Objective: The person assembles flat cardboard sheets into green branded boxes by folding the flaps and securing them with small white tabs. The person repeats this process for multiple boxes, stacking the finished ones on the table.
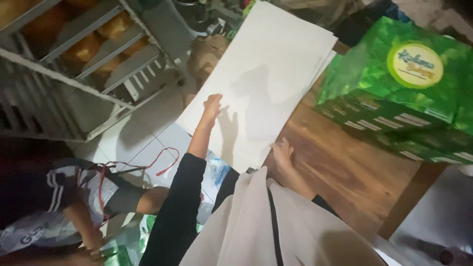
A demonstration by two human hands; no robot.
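A stack of large white sheets point(268, 74) lies on a brown wooden table point(340, 162), its near-left part hanging past the table edge. My left hand point(212, 109) reaches out in a black sleeve and rests on the left part of the top sheet, fingers curled. My right hand point(282, 151) touches the near corner of the stack at the table edge. Whether either hand grips the paper cannot be told.
A pile of green printed boxes point(404, 83) sits on the table at right. A metal rack with loaves point(84, 54) stands at upper left. Another person point(74, 202) crouches at lower left on the white tiled floor by a red cord point(165, 160).
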